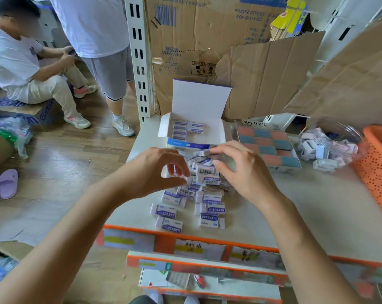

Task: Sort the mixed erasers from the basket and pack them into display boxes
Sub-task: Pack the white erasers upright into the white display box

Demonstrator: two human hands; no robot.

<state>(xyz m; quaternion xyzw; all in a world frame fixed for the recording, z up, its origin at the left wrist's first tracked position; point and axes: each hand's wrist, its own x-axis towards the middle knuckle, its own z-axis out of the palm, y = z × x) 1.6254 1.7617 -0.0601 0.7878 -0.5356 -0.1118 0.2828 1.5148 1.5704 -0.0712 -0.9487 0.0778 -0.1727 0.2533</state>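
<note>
left hand: fingers curled narrow over the pile, can't tell if I've got one
right hand: pinching an eraser at my fingertips, long axis running sideways
eraser pile: under and below my fingers
display box: open, just past my fingertips

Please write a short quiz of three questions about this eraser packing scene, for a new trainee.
1. True or false: the white cardboard display box with its lid up is already full.
2. Which thing lies at the table's right edge? A) orange perforated plastic basket B) green bucket C) metal tray
3. Fill in: the left hand and right hand work over a pile of white, purple-sleeved ____.

Key: 1 false, only some erasers lie in its left part; 2 A; 3 erasers.
</note>
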